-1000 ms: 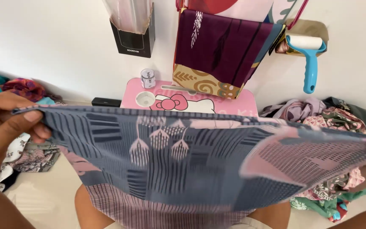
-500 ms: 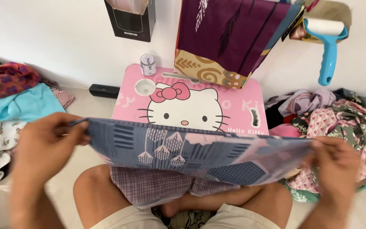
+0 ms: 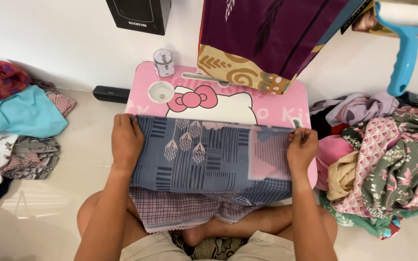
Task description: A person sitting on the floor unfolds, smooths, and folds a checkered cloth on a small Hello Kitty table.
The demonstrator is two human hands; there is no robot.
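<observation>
The grey-blue patterned cloth (image 3: 209, 154), which a moment ago hung stretched in the air between the two hands, now lies folded across the pink lap table (image 3: 276, 104), its lower edge spilling off the near side over the person's crossed legs. The left hand (image 3: 126, 140) lies flat on the cloth's left end, fingers together and pressing down. The right hand (image 3: 302, 147) sits at the right end, thumb and fingers pinching the top edge of the fabric by its pink patch.

The table is a low pink tray with a white cartoon cat and bow printed on it and a round cup recess (image 3: 161, 91) at its far left corner. It stands on a pale glossy tiled floor (image 3: 49, 212) against a white wall. A small clear jar (image 3: 163, 62) with a label stands at the table's far edge, and beside it a purple and mustard folded fabric (image 3: 262, 38) overhangs the table. A black box (image 3: 139, 14) stands by the wall, a flat black bar (image 3: 110, 94) lies on the floor to the left, and a blue-handled lint roller (image 3: 405, 43) is up on the right. Heaps of clothes lie at left (image 3: 18, 116) and right (image 3: 383, 154).

The view has also dropped closer, so the table fills more of it than before.
</observation>
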